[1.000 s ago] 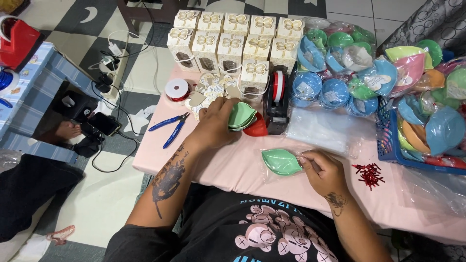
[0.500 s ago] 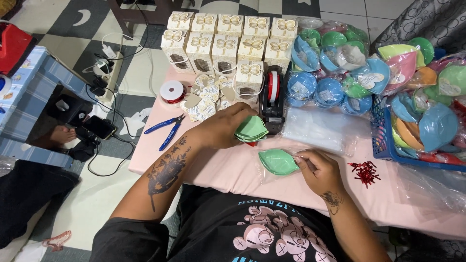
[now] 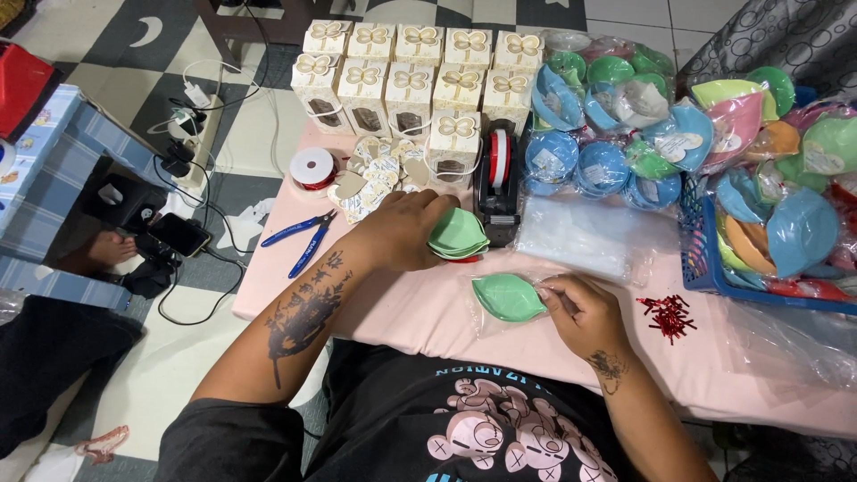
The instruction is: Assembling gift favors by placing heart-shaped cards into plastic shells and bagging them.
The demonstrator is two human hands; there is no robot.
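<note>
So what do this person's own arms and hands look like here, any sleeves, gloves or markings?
Both arms are bare below short black T-shirt sleeves, with no gloves. The left forearm carries a large dark tattoo, with smaller script-like marks nearer the wrist behind the left hand. The right hand has a small dark tattoo at its wrist. I cannot make out any rings, watch or bracelets.

Green leaf-shaped dish point(image 3: 507, 296), seemingly bagged, flat on table, green dish stack point(image 3: 457, 234) beside

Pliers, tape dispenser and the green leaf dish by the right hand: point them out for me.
Pliers point(image 3: 302, 237), head view, on the blue handles.
Tape dispenser point(image 3: 498, 183), head view, on the black body below the red roll.
Green leaf dish point(image 3: 506, 296), head view, on the dish's middle.
</note>
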